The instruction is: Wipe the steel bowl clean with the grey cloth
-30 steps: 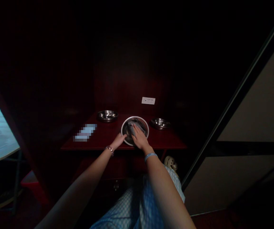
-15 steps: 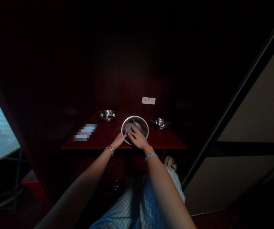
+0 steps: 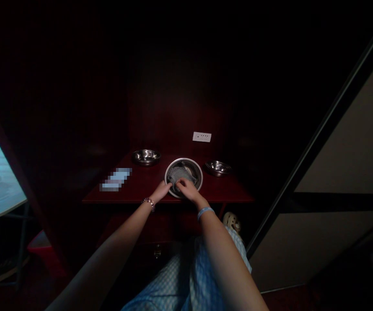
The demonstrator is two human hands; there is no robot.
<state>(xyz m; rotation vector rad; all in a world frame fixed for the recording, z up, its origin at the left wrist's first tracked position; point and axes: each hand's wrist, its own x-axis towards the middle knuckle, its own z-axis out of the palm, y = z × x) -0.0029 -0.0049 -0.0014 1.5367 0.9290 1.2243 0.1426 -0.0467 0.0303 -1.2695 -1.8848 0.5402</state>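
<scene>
A steel bowl (image 3: pixel 199 172), tilted toward me, is at the middle of the dark red shelf's front part. My left hand (image 3: pixel 162 190) is closed on the bowl's left rim, with the thumb over the edge. Inside the bowl lies a crumpled grey cloth (image 3: pixel 186 173) with a mesh-like look. My right hand (image 3: pixel 187 188) reaches over the near rim, its fingers curled and pinched at the cloth's near edge. The tips of those fingers are partly hidden.
Two shallow steel bowls stand on the dark red shelf (image 3: pixel 124 196): one bowl (image 3: pixel 146 158) back left, another bowl (image 3: pixel 218 168) right. A blurred pale flat object (image 3: pixel 116 179) lies left. A white socket plate (image 3: pixel 202 137) is on the back wall. A light clog (image 3: pixel 231 221) sits below right.
My right hand's fingers were stretched out over the cloth; now they have drawn back toward me and curled in. My left hand and the bowl have stayed in place.
</scene>
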